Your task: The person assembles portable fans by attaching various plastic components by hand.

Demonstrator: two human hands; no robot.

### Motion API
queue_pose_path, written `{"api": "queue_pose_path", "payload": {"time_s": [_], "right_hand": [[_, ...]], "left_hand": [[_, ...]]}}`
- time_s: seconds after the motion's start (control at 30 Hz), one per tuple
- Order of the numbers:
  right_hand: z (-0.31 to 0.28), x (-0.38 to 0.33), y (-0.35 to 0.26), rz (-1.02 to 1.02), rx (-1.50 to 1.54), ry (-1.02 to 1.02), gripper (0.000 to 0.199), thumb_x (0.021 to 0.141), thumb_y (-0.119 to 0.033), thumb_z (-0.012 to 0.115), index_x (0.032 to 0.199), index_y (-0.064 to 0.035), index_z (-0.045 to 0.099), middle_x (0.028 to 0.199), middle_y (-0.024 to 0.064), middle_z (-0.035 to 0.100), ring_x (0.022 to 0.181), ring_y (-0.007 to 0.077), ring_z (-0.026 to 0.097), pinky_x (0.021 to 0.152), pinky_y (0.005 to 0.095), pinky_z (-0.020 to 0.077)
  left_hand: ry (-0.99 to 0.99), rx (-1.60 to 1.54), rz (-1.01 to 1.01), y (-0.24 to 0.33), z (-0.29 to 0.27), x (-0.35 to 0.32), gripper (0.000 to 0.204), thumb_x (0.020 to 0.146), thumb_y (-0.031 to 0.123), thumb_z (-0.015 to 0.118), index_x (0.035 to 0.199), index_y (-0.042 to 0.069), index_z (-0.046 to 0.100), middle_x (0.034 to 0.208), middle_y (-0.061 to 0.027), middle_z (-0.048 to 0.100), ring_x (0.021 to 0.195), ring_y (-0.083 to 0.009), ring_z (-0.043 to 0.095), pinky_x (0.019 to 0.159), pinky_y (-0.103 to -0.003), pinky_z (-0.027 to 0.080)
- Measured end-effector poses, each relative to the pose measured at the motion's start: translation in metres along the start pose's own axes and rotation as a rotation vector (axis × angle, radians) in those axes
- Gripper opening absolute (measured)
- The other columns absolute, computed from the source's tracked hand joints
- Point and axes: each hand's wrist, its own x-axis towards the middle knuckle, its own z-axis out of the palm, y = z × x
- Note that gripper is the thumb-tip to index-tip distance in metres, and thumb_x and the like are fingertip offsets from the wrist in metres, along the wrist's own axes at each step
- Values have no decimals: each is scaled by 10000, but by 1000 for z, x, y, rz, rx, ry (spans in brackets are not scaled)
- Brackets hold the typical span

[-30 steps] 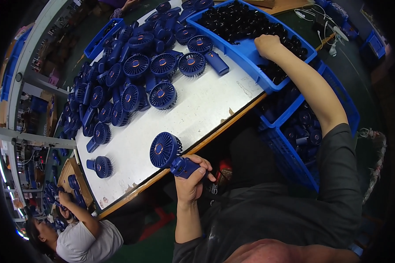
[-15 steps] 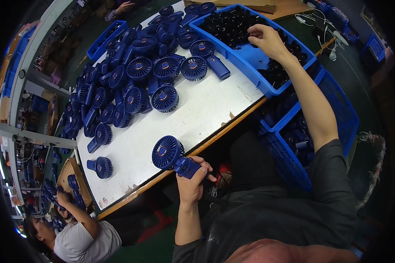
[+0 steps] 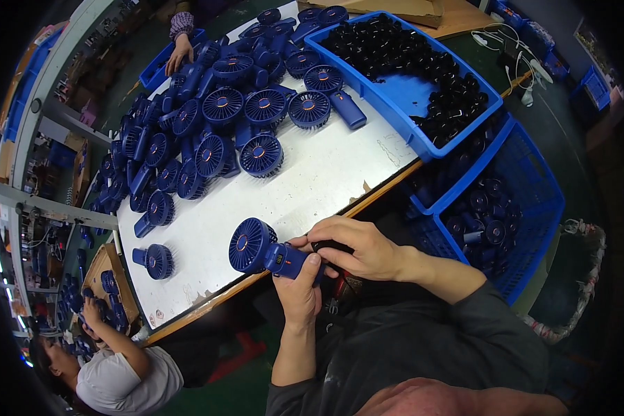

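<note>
Navy fan point(image 3: 252, 245): clasped in your left hand point(image 3: 299, 286), seen over the near edge of the worktop point(image 3: 208, 229); round grille to the left, handle to the right.
Left grip: your thumb lies on the handle; your other fingers are mostly hidden.
Right hand point(image 3: 364, 247): you pinch a black part point(image 3: 333, 245) just beside the handle; cannot tell whether part and fan touch.
Fan pile point(image 3: 222, 105): heaped over the worktop's far left.
Lone fan point(image 3: 159, 262): lying near the left end, apart from the pile.
Blue tray point(image 3: 405, 90): at your right, loaded with glossy black pieces point(image 3: 388, 45).
Blue basket point(image 3: 539, 187): below the tray, holding more fans.
Co-worker point(image 3: 128, 374): white shirt, lower left.
</note>
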Motion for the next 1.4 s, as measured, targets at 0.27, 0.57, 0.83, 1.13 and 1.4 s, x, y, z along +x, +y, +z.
{"api": "queue_pose_path", "payload": {"time_s": [0.27, 0.57, 0.83, 1.13, 1.4], "right_hand": [[-3, -3, -5, 50, -112, 19, 253, 861, -114, 736, 1049, 28, 644, 943, 152, 655, 842, 290, 670, 749, 353, 546], [-8, 40, -16, -366, -377, -221, 319, 866, -165, 709, 1139, -13, 644, 1024, 137, 614, 902, 299, 624, 783, 391, 529], [4, 26, -14, -230, -479, -234, 354, 883, -187, 690, 1202, -46, 630, 1096, 161, 583, 1044, 308, 573, 850, 403, 520], [17, 4, -27, -87, -595, -186, 599, 816, -290, 727, 1315, -13, 546, 1174, 177, 543, 1127, 341, 509, 976, 472, 410], [18, -40, -3, 495, 703, 0, 364, 900, -120, 657, 1219, -11, 518, 956, 30, 594, 862, 108, 579, 818, 292, 495]], "left_hand": [[72, -3, 7, 10, 4, -3, 343, 889, 5, 665, 1188, -30, 502, 923, -120, 615, 781, -206, 666, 539, -299, 580], [-318, -162, -307, 14, -8, -10, 531, 905, 397, 720, 1163, -34, 547, 941, -158, 639, 778, -209, 675, 527, -276, 579], [-185, -143, -308, 7, -4, -4, 881, 918, 750, 397, 1373, -4, 425, 1189, -186, 599, 884, -267, 698, 604, -350, 625], [-5, -202, -189, -10, 3, -2, 550, 1025, 480, 345, 1310, 42, 517, 1290, -121, 561, 1210, -219, 542, 1030, -387, 437], [-388, 1301, 520, 25, 11, 3, 1004, 945, 517, 591, 1543, -74, 42, 1527, -380, 219, 1382, -482, 357, 1129, -511, 314]]}}
